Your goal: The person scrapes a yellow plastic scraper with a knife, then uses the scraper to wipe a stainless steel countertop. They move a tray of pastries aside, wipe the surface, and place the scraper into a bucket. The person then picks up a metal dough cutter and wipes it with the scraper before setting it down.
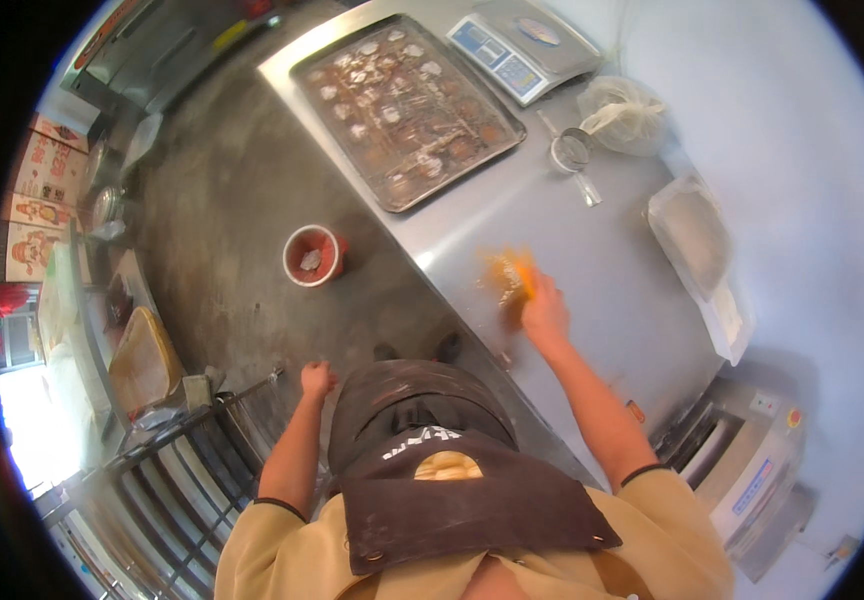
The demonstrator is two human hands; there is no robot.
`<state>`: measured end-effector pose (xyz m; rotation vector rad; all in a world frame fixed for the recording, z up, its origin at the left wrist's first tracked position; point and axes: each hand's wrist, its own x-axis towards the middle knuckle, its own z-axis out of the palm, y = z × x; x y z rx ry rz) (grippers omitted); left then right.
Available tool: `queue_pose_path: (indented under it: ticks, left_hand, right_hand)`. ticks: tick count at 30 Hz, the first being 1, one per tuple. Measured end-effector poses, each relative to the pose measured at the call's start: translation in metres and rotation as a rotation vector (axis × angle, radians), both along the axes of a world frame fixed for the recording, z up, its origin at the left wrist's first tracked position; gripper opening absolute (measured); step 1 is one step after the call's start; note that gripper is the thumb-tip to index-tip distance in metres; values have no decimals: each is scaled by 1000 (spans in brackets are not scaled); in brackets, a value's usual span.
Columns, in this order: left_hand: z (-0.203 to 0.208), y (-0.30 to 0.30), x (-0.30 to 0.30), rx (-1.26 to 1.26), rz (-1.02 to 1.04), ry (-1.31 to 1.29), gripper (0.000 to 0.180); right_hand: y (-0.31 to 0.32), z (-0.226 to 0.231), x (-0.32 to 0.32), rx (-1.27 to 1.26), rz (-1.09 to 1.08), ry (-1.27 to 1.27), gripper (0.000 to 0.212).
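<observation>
My right hand (546, 312) is closed round an orange brush (512, 275) on the steel worktop (592, 290). Motion blurs the brush, and its bristles look spread against the metal. My left hand (318, 379) hangs by my apron, its fingers curled into a loose fist with nothing showing in them. Beyond the brush lies a large dark baking tray (407, 110) with white and brown residue on it.
At the back of the worktop stand a scale (527, 50), a tied plastic bag (624, 115) and a small sieve (571, 152). A plastic container (690, 235) lies along the wall. A red bucket (314, 257) is on the floor. A metal rack (172, 470) stands at left.
</observation>
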<state>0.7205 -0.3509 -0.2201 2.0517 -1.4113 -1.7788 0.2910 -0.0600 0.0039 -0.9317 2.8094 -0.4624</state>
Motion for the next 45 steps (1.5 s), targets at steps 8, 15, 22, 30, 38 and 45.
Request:
queue_pose_path:
  ticks: [8,15,22,30,38,45]
  left_hand:
    - [-43,-71,-15,26,-176,-61,34]
    - [-131,-129,-25,108,-276,-203,23]
    - [-251,-200,-89,360,317,53,18]
    - [-396,-286,-136,435,798,224,51]
    - [-440,-303,-151,380,912,421,32]
    - [-355,-200,-120,234,369,81,33]
  right_hand:
    - [118,-75,54,49,-815,-185,66]
    - [78,-114,89,182,-772,-197,63]
    - [45,-104,56,272,-667,-82,55]
    - [32,-92,-2,-48,-831,-305,53]
    - [14,-80,4,-226,-855,-380,58]
    - [27,-73,-11,64,-815,-255,59]
